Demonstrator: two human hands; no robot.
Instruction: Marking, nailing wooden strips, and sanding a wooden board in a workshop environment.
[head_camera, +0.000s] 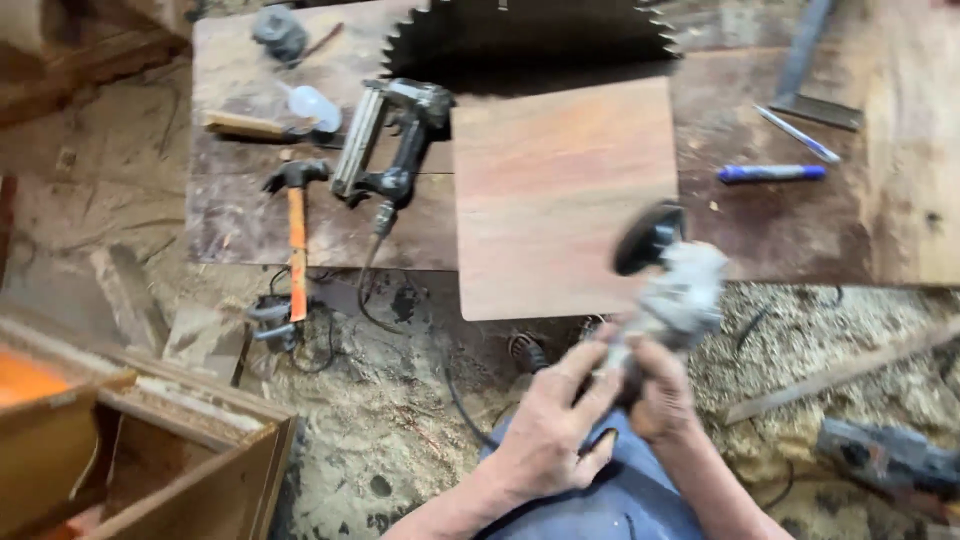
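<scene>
Where the workbench (770, 250) carries a circular saw blade (530, 35) at its far edge, a square wooden board (565, 195) lies just in front of the blade. Left of the board: a nail gun (390, 140), then an orange-handled hammer (296, 235). Right of it: a blue marker (770, 173). Below the board's near edge, the left hand (550, 430) and right hand (660, 395) are both clamped around a blurred grey angle grinder (670, 285).

From here the power tool (668, 285) in my hands is smeared by motion, so I cannot tell its type. The saw blade (530, 35) at top centre is cut off by the frame's upper edge. My forearms leave the bottom edge.
</scene>
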